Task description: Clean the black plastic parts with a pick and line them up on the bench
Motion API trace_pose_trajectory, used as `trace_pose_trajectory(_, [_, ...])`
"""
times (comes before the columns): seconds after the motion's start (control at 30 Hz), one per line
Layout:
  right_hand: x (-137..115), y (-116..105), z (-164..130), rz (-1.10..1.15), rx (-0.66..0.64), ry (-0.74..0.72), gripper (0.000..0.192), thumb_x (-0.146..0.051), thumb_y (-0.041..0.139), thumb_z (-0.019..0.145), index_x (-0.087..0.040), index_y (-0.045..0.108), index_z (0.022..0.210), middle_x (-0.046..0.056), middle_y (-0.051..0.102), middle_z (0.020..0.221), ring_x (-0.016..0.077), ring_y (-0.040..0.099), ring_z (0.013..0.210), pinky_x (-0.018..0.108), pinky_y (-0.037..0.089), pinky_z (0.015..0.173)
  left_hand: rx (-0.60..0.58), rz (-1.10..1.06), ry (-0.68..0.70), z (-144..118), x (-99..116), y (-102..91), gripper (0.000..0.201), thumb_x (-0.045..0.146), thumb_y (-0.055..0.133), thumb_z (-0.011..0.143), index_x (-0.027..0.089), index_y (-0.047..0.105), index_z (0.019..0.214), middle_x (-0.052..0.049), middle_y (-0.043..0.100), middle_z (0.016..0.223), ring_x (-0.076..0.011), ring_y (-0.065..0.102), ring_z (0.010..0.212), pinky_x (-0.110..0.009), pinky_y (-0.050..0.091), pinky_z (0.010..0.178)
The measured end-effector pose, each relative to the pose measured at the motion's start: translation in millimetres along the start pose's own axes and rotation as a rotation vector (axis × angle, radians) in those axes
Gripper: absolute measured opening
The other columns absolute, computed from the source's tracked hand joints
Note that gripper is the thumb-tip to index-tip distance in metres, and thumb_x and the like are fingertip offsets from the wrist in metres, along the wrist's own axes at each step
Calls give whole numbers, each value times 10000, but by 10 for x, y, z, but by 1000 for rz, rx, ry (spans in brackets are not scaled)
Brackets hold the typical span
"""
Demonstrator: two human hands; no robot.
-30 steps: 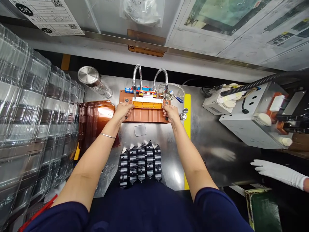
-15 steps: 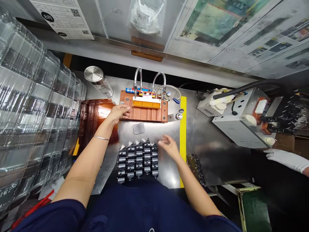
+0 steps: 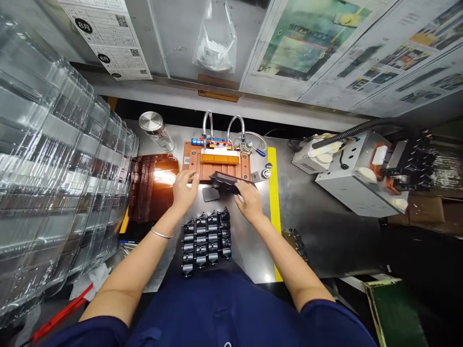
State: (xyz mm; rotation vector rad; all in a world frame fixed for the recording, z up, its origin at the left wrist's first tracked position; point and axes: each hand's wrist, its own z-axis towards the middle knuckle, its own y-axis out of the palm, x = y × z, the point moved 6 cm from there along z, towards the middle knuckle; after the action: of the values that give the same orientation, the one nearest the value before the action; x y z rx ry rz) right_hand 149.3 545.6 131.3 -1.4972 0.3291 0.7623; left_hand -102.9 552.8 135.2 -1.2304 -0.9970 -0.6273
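Presently a black strip [image 3: 226, 181] is being held flat between both hands over the jig [image 3: 217, 166]; right hand [image 3: 248, 202] is gripping its end, left hand [image 3: 184, 190] fingers spread beside it; mis-seating or dropping onto the stack [image 3: 206, 238] is being risked.

Person's wearing a dark navy short-sleeve top, sleeves end approx at the upper arm, forearms bare. No gloves on either hand. Thin silver bangle [image 3: 161, 234] on the left wrist, plain metal, no charms afaict. Left hand [image 3: 184, 191] & right hand [image 3: 248, 201]: no rings visible, nails too blurry to tell.
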Motion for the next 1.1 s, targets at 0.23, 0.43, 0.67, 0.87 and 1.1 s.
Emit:
trace_pose_trajectory(0.23, [-340,508,655,-310,-175,-277,296,-161,498,902,-163,649,1157,111,625,1307,242,523,1272,468,384,1076,-179,291,420,137,150,467,135,232,628,830,218,713,933,-113,715,1101,-282,606,1057,-519,420,987])
trace_pose_trajectory(0.43, [225,-22,1047,-484,-150,-21,351,-257,417,953,-107,603,1209,170,629,1245,265,540,1186,433,431,1000,-209,423,483,527,-19,692,199,251,579,878,206,707,1024,-150,696,1157,-294,615,1068,-505,465,926])
trace_pose_trajectory(0.67, [885,-423,1558,-689,-222,304,310,-155,474,891,-80,629,1149,233,668,1078,306,566,1042,398,463,820,-199,454,451,517,-146,785,293,322,502,923,187,693,1100,-161,677,1217,-316,601,1148,-492,473,947])
trace_pose_trajectory(0.87, [1009,-539,1818,-670,-246,325,343,-63,394,897,-135,663,1096,191,669,1109,281,536,1085,394,412,892,-238,409,369,488,-175,801,319,346,482,926,186,696,1102,-145,660,1256,-313,560,1218,-501,430,1019])
trace_pose_trajectory(1.1, [748,-367,1526,-373,-151,333,353,-181,413,936,-80,569,1235,217,600,1251,273,519,1143,430,406,961,-157,387,111,701,-224,504,400,364,425,929,167,609,1225,-155,608,1314,-299,526,1243,-496,394,1058])
